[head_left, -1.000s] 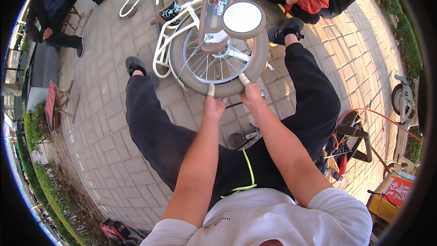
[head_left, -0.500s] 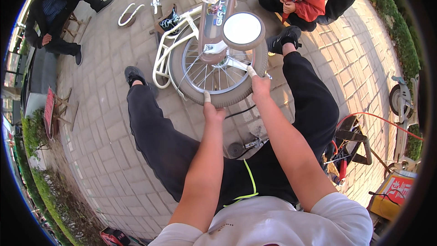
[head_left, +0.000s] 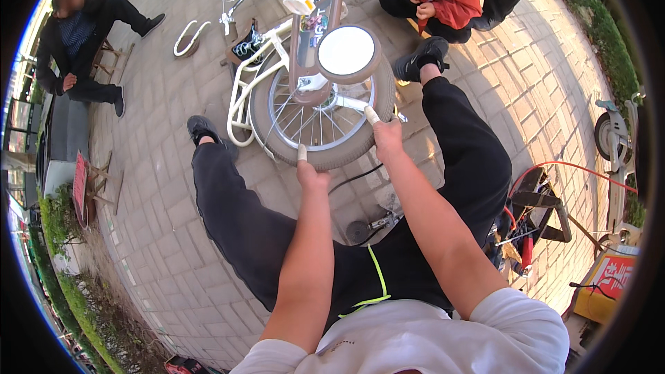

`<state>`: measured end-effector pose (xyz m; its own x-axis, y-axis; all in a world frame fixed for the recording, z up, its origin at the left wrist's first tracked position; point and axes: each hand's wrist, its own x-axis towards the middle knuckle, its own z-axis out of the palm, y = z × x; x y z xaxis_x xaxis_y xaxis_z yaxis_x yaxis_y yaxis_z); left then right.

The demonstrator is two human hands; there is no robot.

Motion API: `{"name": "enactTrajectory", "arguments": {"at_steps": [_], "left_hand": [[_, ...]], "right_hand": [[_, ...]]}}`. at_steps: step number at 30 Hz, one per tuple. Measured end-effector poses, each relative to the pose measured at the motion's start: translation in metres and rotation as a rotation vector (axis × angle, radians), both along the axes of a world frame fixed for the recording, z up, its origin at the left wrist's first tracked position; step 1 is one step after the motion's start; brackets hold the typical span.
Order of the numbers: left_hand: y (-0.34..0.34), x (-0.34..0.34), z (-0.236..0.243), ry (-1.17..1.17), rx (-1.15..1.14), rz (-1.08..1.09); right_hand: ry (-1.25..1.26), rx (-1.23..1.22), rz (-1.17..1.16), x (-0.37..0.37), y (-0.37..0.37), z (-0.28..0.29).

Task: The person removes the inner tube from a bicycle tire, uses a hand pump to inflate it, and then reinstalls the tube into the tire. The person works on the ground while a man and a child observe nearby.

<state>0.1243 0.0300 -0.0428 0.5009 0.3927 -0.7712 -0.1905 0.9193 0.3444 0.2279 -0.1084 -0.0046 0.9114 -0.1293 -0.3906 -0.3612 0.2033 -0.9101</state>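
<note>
Now left hand (head_left: 313, 176) grasping near edge of bicycle tyre (head_left: 338, 158), thumb on top; right hand (head_left: 388, 136) clasping same tyre farther right, white-covered thumb at rim. Underside fingers hidden. Spoked wheel (head_left: 320, 146) between person's black shoes (head_left: 203, 129), over brick paving (head_left: 166, 173). White-faced training wheel (head_left: 346, 52), brown chain guard (head_left: 305, 55) overlap its far part. Cream rear rack (head_left: 237, 107) just left.

The tyre (head_left: 338, 157) is grey; rack (head_left: 236, 90) cream; trousers (head_left: 352, 269) black; drawstring (head_left: 379, 270) lime.
</note>
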Motion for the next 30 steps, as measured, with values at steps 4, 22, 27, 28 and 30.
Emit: {"name": "enactTrajectory", "arguments": {"at_steps": [4, 22, 27, 28, 30], "left_hand": [[0.020, -0.010, -0.021, -0.030, -0.019, -0.020], [0.060, 0.000, -0.059, 0.069, 0.049, -0.013], [0.057, -0.016, -0.036, 0.002, 0.052, -0.202], [0.044, -0.020, -0.023, 0.024, 0.015, -0.196], [0.010, -0.020, -0.002, 0.065, -0.057, -0.183]], "right_hand": [[-0.139, -0.163, 0.119, 0.025, 0.000, 0.021], [-0.054, -0.087, 0.174, 0.039, -0.017, 0.005], [0.065, -0.150, 0.290, 0.075, -0.017, 0.028], [0.043, -0.122, 0.272, 0.077, -0.019, 0.025], [-0.007, -0.066, 0.237, 0.083, -0.026, 0.008]]}}
